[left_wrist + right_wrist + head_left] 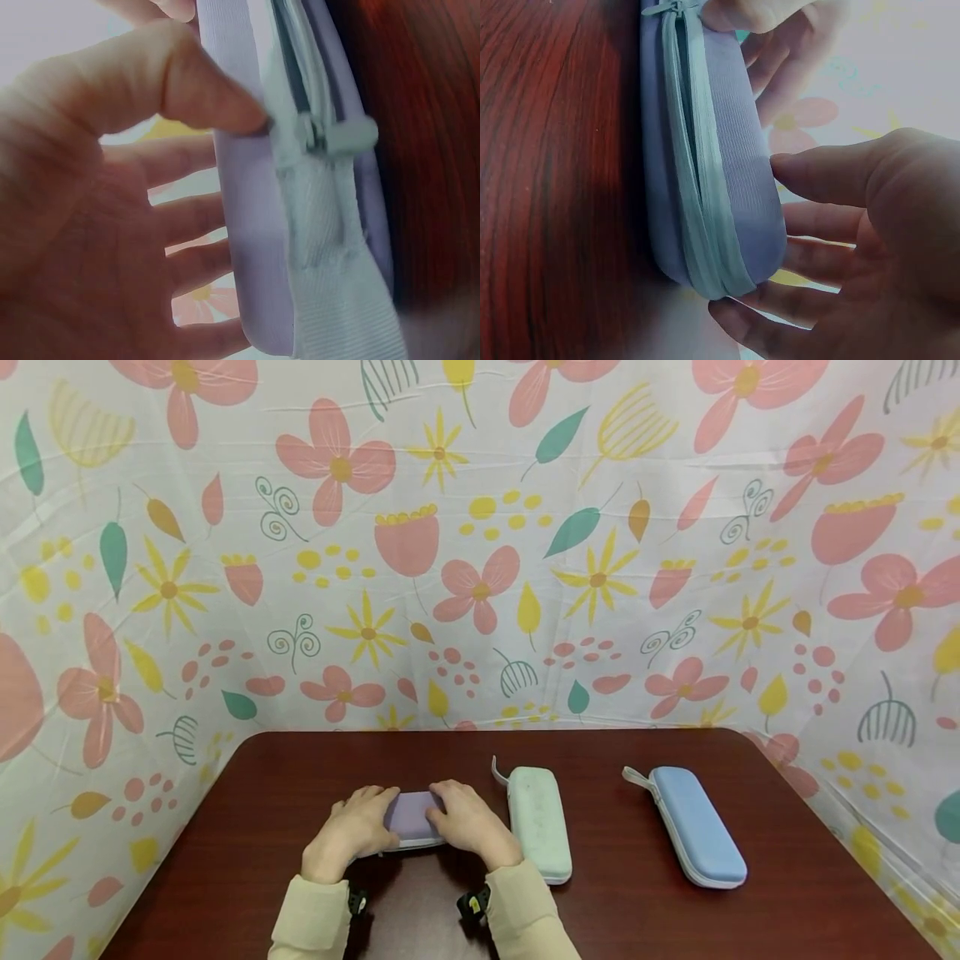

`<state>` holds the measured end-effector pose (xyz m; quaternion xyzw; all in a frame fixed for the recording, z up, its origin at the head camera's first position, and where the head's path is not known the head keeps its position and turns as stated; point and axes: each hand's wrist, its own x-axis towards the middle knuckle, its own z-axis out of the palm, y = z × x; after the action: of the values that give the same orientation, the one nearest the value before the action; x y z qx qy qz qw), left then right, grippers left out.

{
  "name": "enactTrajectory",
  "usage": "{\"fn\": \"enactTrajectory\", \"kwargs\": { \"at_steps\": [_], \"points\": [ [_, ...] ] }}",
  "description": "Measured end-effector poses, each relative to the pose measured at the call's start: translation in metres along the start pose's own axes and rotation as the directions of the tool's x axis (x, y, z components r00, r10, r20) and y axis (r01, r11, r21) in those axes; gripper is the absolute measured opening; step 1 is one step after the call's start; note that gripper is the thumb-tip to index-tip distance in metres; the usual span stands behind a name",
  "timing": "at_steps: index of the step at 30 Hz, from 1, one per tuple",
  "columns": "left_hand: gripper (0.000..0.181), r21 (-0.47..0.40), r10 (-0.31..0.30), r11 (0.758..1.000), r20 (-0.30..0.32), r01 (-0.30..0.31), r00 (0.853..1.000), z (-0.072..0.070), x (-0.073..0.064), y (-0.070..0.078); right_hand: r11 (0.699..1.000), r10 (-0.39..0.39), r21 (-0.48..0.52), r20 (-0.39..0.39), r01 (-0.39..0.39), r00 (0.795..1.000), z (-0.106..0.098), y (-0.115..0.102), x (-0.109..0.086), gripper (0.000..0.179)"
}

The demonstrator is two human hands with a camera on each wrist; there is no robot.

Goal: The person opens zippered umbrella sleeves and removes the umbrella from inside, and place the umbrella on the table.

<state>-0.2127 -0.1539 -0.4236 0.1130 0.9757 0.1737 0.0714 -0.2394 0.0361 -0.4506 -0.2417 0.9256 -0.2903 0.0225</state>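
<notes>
Purple case (pixel 415 817) lies nearer the desk's (pixel 615 902) left edge than its right. Left hand (pixel 354 827) and right hand (pixel 472 820) grip its opposite ends. Zip (pixel 709 150) stands partly parted, upper shell down; full opening or closing appears outstanding.

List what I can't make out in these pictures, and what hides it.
Inside of the lavender zippered case: right wrist view, dark behind the narrowly parted zipper.
Its ends: head view, mostly covered by left hand and right hand.
Far end of white strap: left wrist view, cut off by bottom edge.
Insides of mint-green case and blue case: head view, behind their shells.
</notes>
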Motion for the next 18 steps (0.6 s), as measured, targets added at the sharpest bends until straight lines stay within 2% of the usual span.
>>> {"fn": "enactTrajectory", "kwargs": {
  "at_steps": [7,18],
  "points": [
    [0.069,-0.006,0.024,1.000,-0.027,-0.024,0.999,-0.0002,-0.0010,-0.0029,1.000,-0.002,-0.006,0.018,0.002,1.000,-0.0012,-0.0007,-0.0002,0.039],
    [0.065,-0.011,0.019,1.000,-0.048,-0.019,0.999,0.0006,0.0014,-0.0062,1.000,-0.002,-0.012,0.056,0.003,0.998,-0.0031,-0.0016,-0.0007,0.040]
  ]
}}
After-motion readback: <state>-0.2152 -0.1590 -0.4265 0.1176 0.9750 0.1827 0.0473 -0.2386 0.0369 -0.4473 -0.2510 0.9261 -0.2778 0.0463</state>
